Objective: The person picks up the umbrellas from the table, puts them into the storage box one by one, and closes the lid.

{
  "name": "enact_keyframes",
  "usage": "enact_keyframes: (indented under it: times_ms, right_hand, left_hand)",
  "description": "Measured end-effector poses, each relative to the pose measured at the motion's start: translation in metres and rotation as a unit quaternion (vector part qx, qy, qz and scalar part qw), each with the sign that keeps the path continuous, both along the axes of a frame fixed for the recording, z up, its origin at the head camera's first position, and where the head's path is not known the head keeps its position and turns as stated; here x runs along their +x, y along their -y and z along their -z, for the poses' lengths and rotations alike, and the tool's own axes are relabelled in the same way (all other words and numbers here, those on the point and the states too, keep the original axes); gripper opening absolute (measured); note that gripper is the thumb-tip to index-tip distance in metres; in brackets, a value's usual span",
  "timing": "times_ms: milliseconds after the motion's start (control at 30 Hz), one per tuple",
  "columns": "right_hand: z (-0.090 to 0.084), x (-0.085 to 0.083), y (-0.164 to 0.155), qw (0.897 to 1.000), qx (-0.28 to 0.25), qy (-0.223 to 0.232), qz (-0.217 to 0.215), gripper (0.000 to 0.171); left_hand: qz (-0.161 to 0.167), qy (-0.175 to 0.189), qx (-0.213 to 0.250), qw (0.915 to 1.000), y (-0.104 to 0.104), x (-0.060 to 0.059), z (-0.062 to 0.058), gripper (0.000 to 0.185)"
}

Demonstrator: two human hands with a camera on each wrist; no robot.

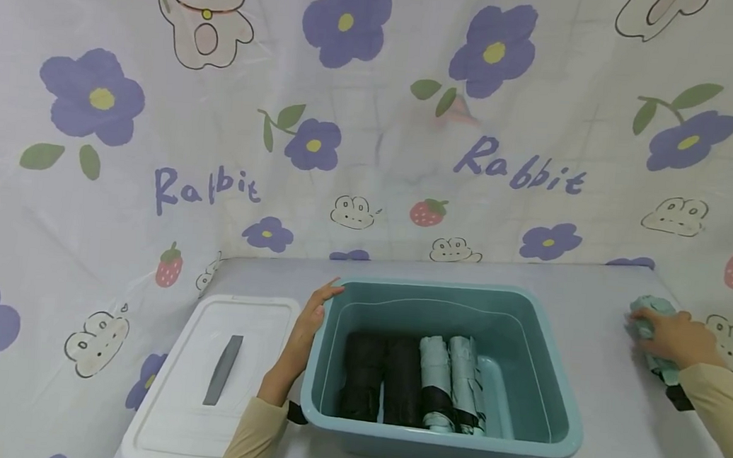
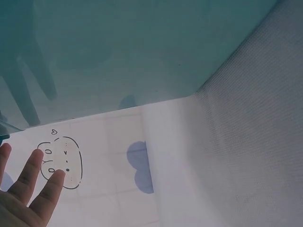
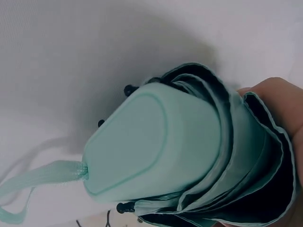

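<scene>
Gripping a folded mint-green umbrella [image 3: 189, 156], black-lined, is the right hand [image 1: 674, 337].

The head view looks forward and down from above the counter [image 1: 591, 301], taking in the teal bin [image 1: 557, 420] at lower centre and the patterned cloth behind; the left wrist view sits very close against that same bin's wall [image 2: 118, 52], filling its upper frame; the right wrist view looks at close range onto the folded umbrella [image 3: 156, 142], seen small at the head view's right edge [image 1: 651, 313].
</scene>
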State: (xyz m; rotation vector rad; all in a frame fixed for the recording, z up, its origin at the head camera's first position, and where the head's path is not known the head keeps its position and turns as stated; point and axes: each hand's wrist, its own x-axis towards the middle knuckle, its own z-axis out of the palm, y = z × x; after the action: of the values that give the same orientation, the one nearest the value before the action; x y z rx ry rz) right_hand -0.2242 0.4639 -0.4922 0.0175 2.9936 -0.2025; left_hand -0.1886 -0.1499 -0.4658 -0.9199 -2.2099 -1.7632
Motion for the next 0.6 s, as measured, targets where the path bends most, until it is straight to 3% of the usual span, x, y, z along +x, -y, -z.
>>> enact_keyframes:
  times_ms: [433, 600]
  right_hand:
    - [-0.022, -0.001, 0.014, 0.997, -0.070, 0.008, -0.023, 0.063]
    - [-0.029, 0.002, 0.024, 0.996, -0.082, -0.017, -0.035, 0.059]
  left_hand:
    - [-0.003, 0.006, 0.000, 1.0000, -0.002, 0.002, -0.002, 0.042]
    - [-0.004, 0.005, 0.001, 1.0000, -0.002, 0.001, 0.000, 0.042]
